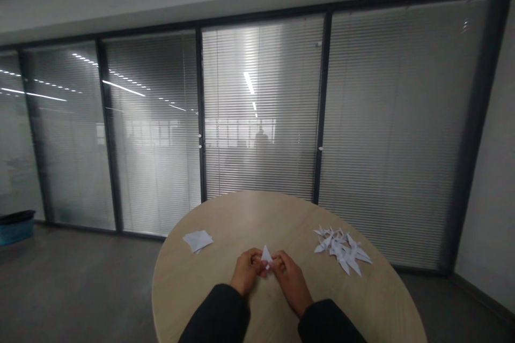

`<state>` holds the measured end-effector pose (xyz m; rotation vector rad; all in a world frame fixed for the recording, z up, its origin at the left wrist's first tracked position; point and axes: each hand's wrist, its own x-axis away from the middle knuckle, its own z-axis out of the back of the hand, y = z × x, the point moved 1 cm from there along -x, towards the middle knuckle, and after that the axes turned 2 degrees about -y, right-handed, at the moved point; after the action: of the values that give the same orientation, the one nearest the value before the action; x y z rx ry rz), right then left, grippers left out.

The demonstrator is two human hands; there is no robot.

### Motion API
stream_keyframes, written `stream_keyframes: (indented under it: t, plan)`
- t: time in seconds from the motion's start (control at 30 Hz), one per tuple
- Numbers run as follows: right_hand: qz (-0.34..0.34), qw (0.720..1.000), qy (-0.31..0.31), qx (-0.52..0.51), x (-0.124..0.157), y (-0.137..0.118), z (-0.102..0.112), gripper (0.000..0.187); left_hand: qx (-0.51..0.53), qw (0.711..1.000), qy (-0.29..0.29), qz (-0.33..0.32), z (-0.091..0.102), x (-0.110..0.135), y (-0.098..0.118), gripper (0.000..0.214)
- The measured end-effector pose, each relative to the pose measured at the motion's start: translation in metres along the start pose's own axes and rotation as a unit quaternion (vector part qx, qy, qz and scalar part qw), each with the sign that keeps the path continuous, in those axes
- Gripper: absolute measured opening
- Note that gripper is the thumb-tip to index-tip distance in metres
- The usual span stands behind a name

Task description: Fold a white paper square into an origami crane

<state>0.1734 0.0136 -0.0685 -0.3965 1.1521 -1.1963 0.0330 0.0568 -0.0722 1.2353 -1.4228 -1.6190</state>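
Observation:
Both hands meet over the middle of a round wooden table (225,295). My left hand (246,270) and my right hand (290,278) each pinch a small folded piece of white paper (266,255), which sticks up as a point between the fingertips. Dark sleeves cover both forearms. To the right lies a pile of several folded white paper shapes (341,249). To the left lies a small stack of flat white paper sheets (197,240).
Behind the table runs a glass wall with closed blinds and dark frames (322,118). A dim figure shows through the glass (261,142). A blue bin (16,226) stands on the grey floor at the far left.

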Motion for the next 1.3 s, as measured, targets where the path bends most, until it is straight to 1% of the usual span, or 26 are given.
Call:
stream_keyframes:
  t: [0.03, 0.07, 0.13, 0.2, 0.3, 0.37, 0.5, 0.53, 0.63, 0.77, 0.87, 0.97, 1.03, 1.13, 1.3]
  plan:
    - [0.005, 1.000, 0.020, -0.008, -0.001, 0.001, 0.001, 0.021, 0.001, 1.000, -0.001, 0.007, 0.000, 0.000, 0.000, 0.035]
    - [0.010, 0.999, 0.034, -0.014, -0.001, 0.002, 0.001, 0.029, 0.001, 1.000, -0.004, 0.012, 0.000, 0.000, 0.000, 0.036]
    - [0.029, 0.999, 0.037, -0.017, -0.002, 0.002, 0.003, 0.040, 0.003, 1.000, -0.018, 0.017, -0.001, 0.002, 0.001, 0.037]
    - [0.057, 0.998, 0.010, -0.017, -0.003, 0.001, 0.003, 0.041, 0.006, 1.000, -0.026, 0.017, -0.003, 0.003, 0.003, 0.037]
    - [0.079, 0.996, -0.018, -0.024, -0.002, -0.001, 0.004, 0.036, 0.016, 0.999, -0.028, 0.020, -0.005, 0.005, 0.005, 0.039]
    - [0.077, 0.996, -0.016, -0.031, -0.001, -0.002, 0.004, 0.036, 0.019, 0.999, -0.029, 0.020, -0.004, 0.004, 0.004, 0.040]
    - [0.056, 0.998, 0.003, -0.039, -0.002, 0.000, 0.003, 0.051, 0.010, 0.999, -0.030, 0.020, -0.002, 0.001, -0.004, 0.043]
    - [0.057, 0.998, 0.003, -0.036, -0.002, 0.001, 0.002, 0.050, 0.009, 0.999, -0.029, 0.020, -0.002, 0.000, -0.006, 0.043]
    - [0.071, 0.997, 0.002, -0.023, -0.003, 0.005, 0.002, 0.042, 0.007, 0.999, -0.027, 0.017, -0.001, -0.001, -0.009, 0.041]
    - [0.066, 0.998, 0.005, -0.017, -0.003, 0.006, 0.002, 0.039, 0.022, 0.999, -0.037, 0.013, -0.002, 0.001, -0.004, 0.038]
    - [0.056, 0.998, 0.010, -0.028, -0.003, 0.005, 0.003, 0.038, 0.055, 0.997, -0.038, 0.028, -0.002, 0.003, 0.001, 0.039]
    - [0.056, 0.997, 0.021, -0.040, -0.003, 0.003, 0.004, 0.036, 0.098, 0.993, -0.035, 0.056, -0.003, 0.003, 0.003, 0.042]
    - [0.059, 0.997, 0.024, -0.043, -0.003, 0.001, 0.006, 0.032, 0.120, 0.990, -0.024, 0.070, -0.003, 0.002, 0.004, 0.041]
    - [0.065, 0.997, 0.022, -0.045, -0.003, -0.003, 0.007, 0.023, 0.143, 0.987, -0.004, 0.071, -0.004, 0.001, 0.005, 0.039]
    - [0.080, 0.995, 0.013, -0.059, -0.002, -0.007, 0.007, 0.015, 0.161, 0.984, 0.019, 0.067, -0.002, 0.000, 0.003, 0.048]
